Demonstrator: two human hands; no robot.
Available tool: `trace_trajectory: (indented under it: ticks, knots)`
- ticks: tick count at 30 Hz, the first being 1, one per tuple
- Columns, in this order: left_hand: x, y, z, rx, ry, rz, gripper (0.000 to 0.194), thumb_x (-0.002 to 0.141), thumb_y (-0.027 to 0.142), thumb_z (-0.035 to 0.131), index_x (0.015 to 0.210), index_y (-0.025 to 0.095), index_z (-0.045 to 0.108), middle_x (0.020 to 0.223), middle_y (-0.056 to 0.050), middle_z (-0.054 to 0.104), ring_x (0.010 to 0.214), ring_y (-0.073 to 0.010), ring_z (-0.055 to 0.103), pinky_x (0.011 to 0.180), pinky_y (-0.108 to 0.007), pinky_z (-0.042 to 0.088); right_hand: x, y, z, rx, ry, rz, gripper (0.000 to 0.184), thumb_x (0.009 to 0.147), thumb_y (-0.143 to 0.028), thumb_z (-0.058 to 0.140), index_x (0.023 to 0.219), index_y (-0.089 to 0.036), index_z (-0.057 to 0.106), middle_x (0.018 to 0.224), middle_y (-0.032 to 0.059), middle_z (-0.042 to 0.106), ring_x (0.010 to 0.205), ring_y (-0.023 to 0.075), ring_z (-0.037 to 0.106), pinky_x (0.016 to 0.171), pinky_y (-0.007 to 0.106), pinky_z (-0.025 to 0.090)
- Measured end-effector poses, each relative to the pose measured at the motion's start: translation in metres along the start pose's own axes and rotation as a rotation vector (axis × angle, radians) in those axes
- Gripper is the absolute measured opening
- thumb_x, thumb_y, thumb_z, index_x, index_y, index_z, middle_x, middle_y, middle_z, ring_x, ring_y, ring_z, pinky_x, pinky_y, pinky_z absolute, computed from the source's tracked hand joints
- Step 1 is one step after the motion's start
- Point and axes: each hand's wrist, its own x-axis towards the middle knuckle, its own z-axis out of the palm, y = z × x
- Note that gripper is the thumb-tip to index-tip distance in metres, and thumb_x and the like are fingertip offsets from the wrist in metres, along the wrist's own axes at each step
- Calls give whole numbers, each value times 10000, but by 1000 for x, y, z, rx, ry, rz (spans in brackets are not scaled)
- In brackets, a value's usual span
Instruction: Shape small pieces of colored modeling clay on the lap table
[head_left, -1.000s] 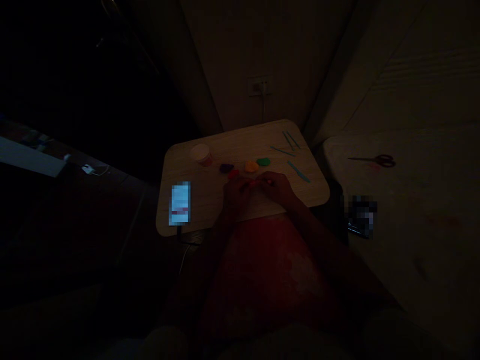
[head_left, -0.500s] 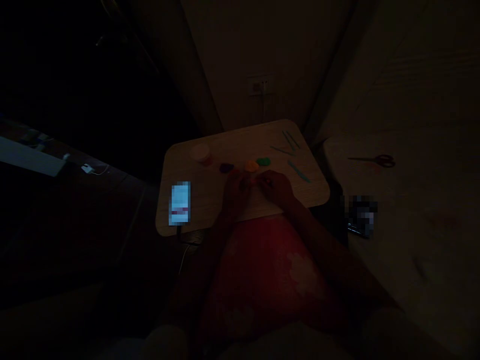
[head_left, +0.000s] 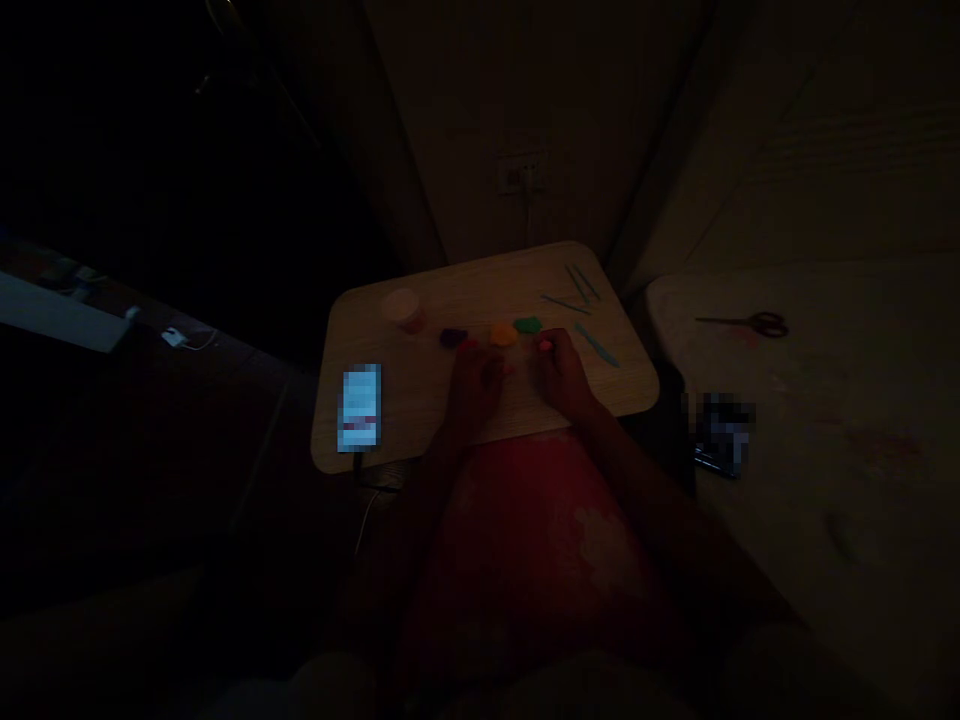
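In the dim light my left hand (head_left: 475, 385) rests over the small table with its fingers curled. A small pinkish piece of modelling clay (head_left: 508, 370) shows at its fingertips. My right hand (head_left: 564, 375), a little apart from the left, pinches a bright red-pink bit of modelling clay (head_left: 545, 345). Just beyond my hands lie an orange lump (head_left: 503, 335), a green lump (head_left: 528, 325) and a dark purple lump (head_left: 453, 338). A red lump (head_left: 466, 345) is partly hidden behind my left hand.
A lidded tub (head_left: 403, 308) stands at the table's (head_left: 412, 400) back left, a lit phone (head_left: 360, 408) at its front left. Thin blue-green sticks (head_left: 581, 285) and a blue-green modelling knife (head_left: 597, 345) lie on the right. Scissors (head_left: 750, 322) are on the neighbouring surface.
My hands were close together over the pinkish clay. My right hand has drawn away to the right and turned, with a red-pink bit now showing in its fingers. The left has barely moved.
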Motion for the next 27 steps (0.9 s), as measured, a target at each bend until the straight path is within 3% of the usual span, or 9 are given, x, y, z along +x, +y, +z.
trace_trajectory:
  ticks: [4, 7, 16, 21, 27]
  knots:
    - [0, 2, -2, -2, -16, 24, 127, 938, 252, 668, 1051, 201, 694, 1121, -110, 699, 1213, -295, 609, 1138, -526, 460, 1, -11, -4, -18, -19, -39, 328, 1028, -521, 508, 1062, -247, 684, 1060, 104, 651, 976, 242, 628, 790, 390, 544]
    - [0, 4, -3, -19, 0, 37, 131, 952, 303, 669, 1035, 203, 683, 1107, -107, 689, 1177, -286, 613, 1121, -518, 468, 2, -17, -6, -26, -4, -65, 318, 993, -529, 585, 1027, -256, 744, 1018, 95, 652, 926, 231, 632, 747, 378, 545]
    - [-1, 17, -10, -135, 42, 70, 225, 1018, 409, 577, 1103, 213, 649, 1110, -77, 688, 1143, -242, 616, 1139, -468, 436, -3, -19, -5, 72, -109, 43, 350, 925, -567, 667, 1046, -239, 688, 887, 39, 734, 743, 178, 654, 653, 299, 528]
    - [1, 22, -17, -177, -92, 54, 361, 1066, 475, 424, 1014, 217, 669, 1079, -85, 699, 1088, -244, 618, 1091, -454, 448, -7, -26, -2, -47, -208, -113, 283, 965, -492, 625, 978, -239, 751, 992, 80, 721, 912, 215, 678, 807, 347, 556]
    - [-1, 16, -15, -215, -148, 103, 504, 1073, 530, 302, 906, 212, 655, 919, -94, 676, 915, -250, 620, 935, -457, 503, -17, -27, 7, -267, -234, -217, 271, 1009, -398, 544, 1053, -244, 762, 1002, 84, 683, 885, 209, 648, 745, 319, 525]
